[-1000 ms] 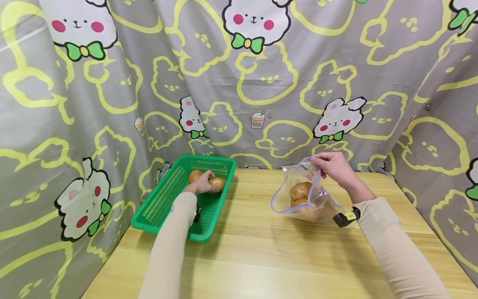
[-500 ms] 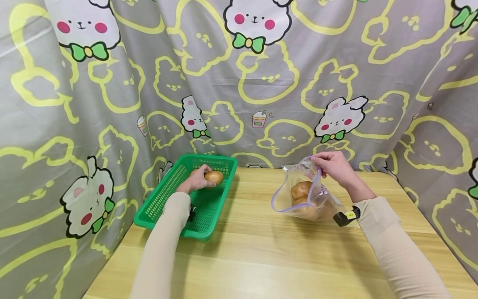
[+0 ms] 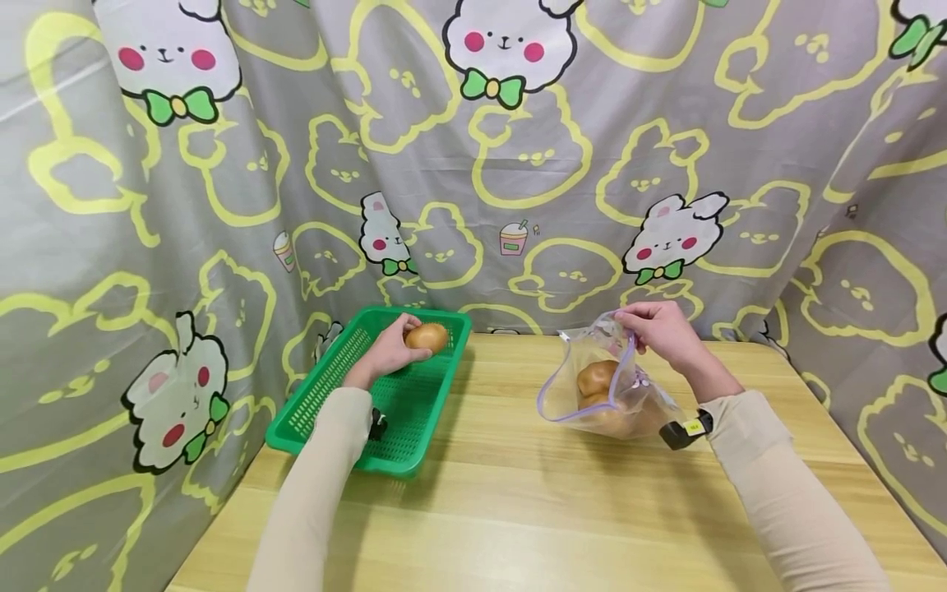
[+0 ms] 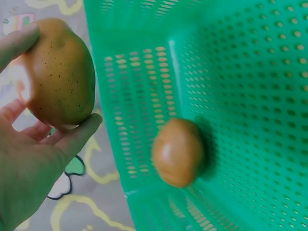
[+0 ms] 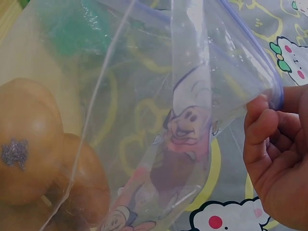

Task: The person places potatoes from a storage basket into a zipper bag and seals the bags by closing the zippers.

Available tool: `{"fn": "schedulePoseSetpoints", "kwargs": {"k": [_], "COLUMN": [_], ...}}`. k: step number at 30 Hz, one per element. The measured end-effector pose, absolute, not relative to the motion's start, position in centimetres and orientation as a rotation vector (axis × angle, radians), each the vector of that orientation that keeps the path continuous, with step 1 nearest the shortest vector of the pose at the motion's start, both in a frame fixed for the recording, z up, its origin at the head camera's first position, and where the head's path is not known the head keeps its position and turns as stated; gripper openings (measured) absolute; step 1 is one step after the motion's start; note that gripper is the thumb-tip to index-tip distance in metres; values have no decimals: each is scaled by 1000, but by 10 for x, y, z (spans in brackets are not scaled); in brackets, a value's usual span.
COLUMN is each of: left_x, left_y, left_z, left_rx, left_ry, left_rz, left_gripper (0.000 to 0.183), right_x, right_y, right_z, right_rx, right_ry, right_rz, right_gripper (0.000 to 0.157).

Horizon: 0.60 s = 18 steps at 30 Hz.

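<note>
My left hand (image 3: 395, 345) grips a brown potato (image 4: 60, 74) with dark specks, thumb on one side and fingers on the other. It holds the potato above the far end of the green basket (image 3: 425, 427). A second potato (image 4: 178, 152) lies in the basket in the left wrist view; in the head view my hand hides it. My right hand (image 3: 658, 329) pinches the purple-edged rim of a clear zip bag (image 3: 565, 395), whose mouth gapes toward the left. Inside the bag sit several potatoes (image 5: 29, 144), seen through the plastic, which carries a printed cartoon figure.
The basket stands at the left of a wooden table (image 3: 488, 510), near the patterned curtain (image 3: 547, 164) that encloses the back and sides. Bare tabletop lies between basket and bag. Black wrist cameras sit on both cuffs.
My left hand has taken hold of a potato and lifted it up from the basket floor. The right hand and the bag have stayed in place.
</note>
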<state>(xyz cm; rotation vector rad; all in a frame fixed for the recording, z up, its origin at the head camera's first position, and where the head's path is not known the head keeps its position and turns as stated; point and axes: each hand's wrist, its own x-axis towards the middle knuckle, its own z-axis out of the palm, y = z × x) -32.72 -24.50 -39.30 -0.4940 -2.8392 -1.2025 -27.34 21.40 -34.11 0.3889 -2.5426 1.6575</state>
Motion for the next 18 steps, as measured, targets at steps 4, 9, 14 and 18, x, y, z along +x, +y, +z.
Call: {"fn": "schedulePoseSetpoints", "kwargs": {"k": [4, 9, 14, 18], "left_x": [-321, -309, -297, -286], "left_y": [-234, -214, -190, -173], "left_z": [-383, -370, -357, -348], "left_rx": [-510, -523, -596, -671], "left_ry": [-2794, -2798, -2799, -2776], "left_rz": [-1206, -1312, -1300, -1282], "left_gripper": [54, 64, 74, 70], "right_x": [-272, -271, -271, -270], "right_y": [215, 215, 214, 213], "right_z": [-340, -338, -338, -338], "right_rx": [387, 378, 374, 379], "right_ry": [-2545, -2533, -2508, -2482], "right_rz": [1648, 1655, 1674, 1687], "right_gripper": [37, 36, 37, 37]}}
